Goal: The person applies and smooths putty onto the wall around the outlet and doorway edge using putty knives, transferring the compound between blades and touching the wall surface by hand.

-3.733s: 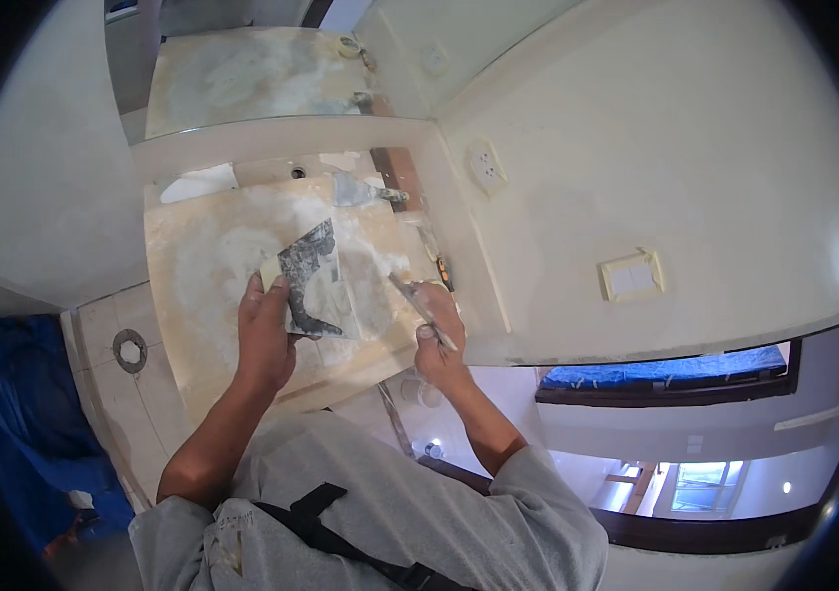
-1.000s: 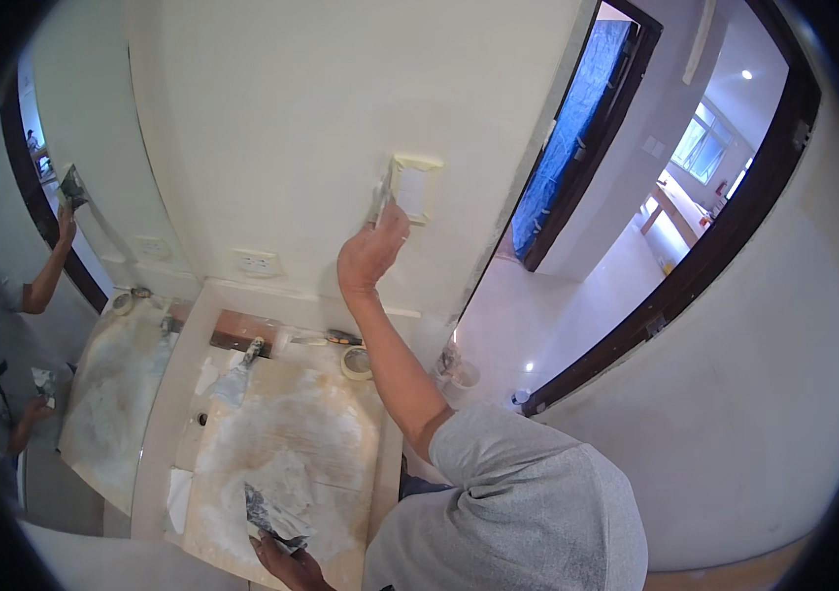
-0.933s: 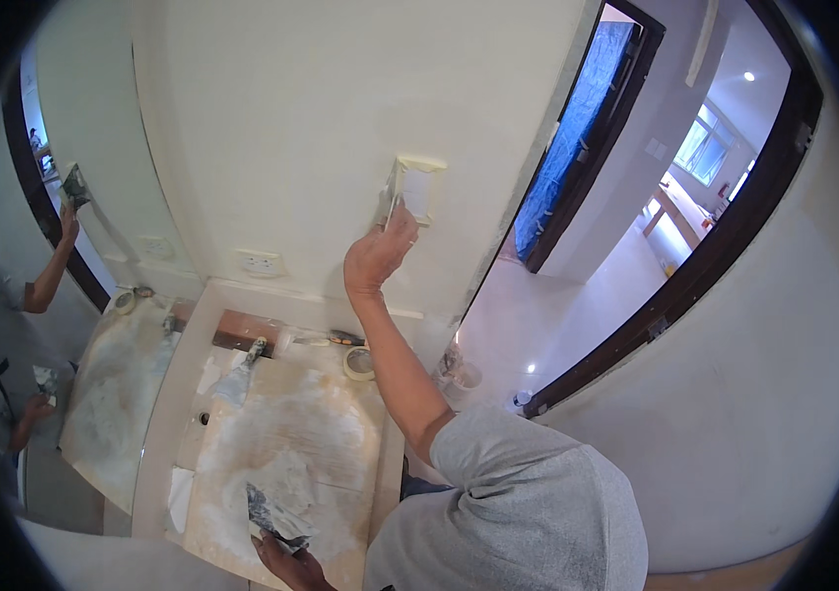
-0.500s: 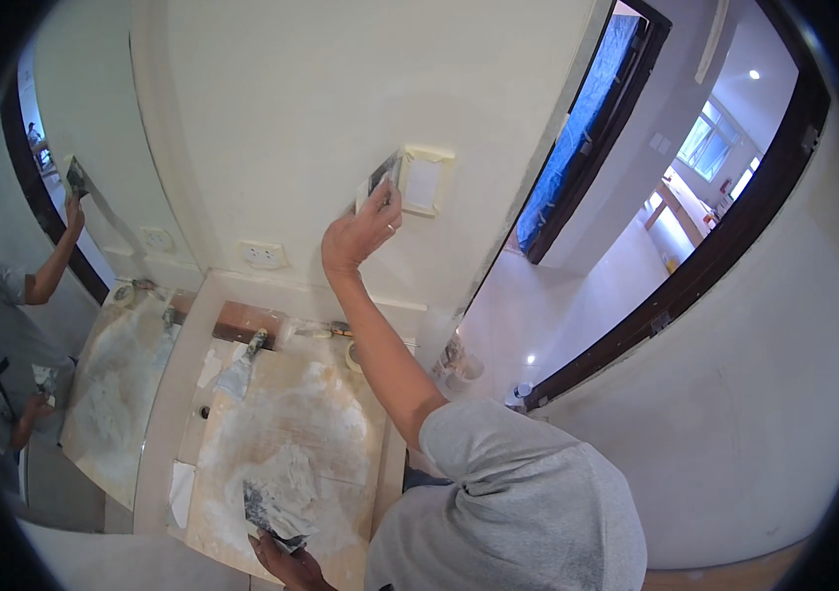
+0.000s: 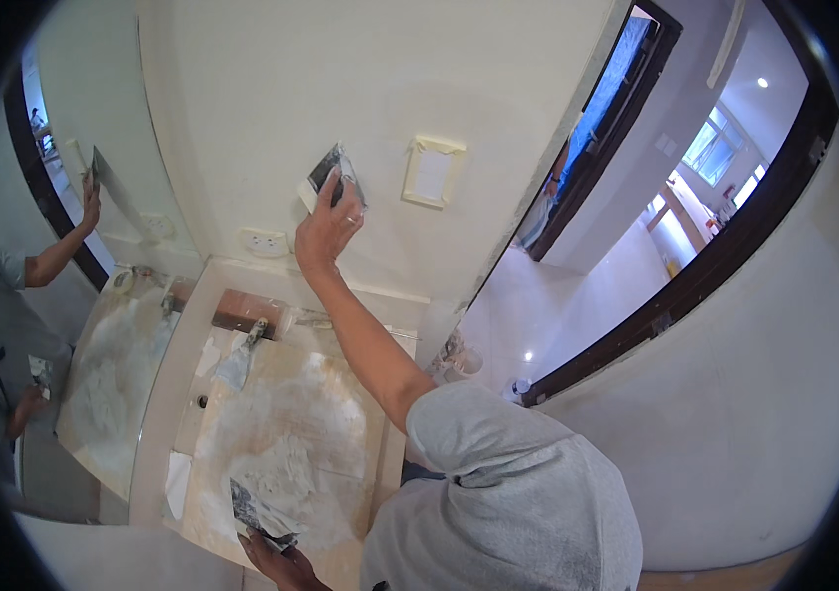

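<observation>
Right hand point(image 5: 326, 229) raised on wall, gripping putty knife point(image 5: 333, 175); blade has slid left and clear of masked switch plate point(image 5: 432, 172), so filling now runs beside it; left hand point(image 5: 281, 563) low, grasping loaded trowel point(image 5: 260, 512) over plaster-smeared worktop point(image 5: 291, 443).

My right hand point(image 5: 326, 231) presses a wide putty knife point(image 5: 334, 177) flat against the cream wall, just left of the taped-over switch plate; its blade is smeared grey and white. Low down, my left hand point(image 5: 276, 561) holds a second flat blade point(image 5: 254, 512), caked with white filler, tilted over the plaster-covered board.
</observation>
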`<state>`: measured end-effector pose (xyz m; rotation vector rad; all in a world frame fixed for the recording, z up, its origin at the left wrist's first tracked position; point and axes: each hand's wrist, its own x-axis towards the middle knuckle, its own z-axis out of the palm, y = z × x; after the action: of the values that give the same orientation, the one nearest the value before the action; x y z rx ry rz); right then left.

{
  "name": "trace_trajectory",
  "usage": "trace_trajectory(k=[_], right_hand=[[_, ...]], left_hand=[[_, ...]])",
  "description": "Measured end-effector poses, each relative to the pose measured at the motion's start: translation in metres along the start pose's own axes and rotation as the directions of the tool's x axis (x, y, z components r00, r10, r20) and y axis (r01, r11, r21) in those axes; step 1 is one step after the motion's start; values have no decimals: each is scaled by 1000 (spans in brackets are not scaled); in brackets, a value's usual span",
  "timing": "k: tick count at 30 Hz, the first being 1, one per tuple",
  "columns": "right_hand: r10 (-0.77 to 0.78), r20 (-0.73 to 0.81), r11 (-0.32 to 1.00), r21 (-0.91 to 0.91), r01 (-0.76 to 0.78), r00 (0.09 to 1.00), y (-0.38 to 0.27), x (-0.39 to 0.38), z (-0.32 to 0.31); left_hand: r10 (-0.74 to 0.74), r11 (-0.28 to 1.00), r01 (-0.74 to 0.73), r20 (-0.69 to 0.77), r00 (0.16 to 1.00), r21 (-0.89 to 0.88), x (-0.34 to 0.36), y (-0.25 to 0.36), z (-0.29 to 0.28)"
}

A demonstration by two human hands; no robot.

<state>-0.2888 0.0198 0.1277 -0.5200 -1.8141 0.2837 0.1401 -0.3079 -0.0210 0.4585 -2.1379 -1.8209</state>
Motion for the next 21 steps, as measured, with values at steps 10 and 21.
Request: trace_trajectory(k=[10, 21], right_hand=[[92, -152, 977, 207, -59, 984, -3, 47, -59], [237, -119, 961, 172, -215, 964, 1, 66, -55]], left_hand=[[36, 998, -34, -28, 999, 48, -8, -5, 0], [131, 991, -129, -66, 989, 41, -3, -40, -1]])
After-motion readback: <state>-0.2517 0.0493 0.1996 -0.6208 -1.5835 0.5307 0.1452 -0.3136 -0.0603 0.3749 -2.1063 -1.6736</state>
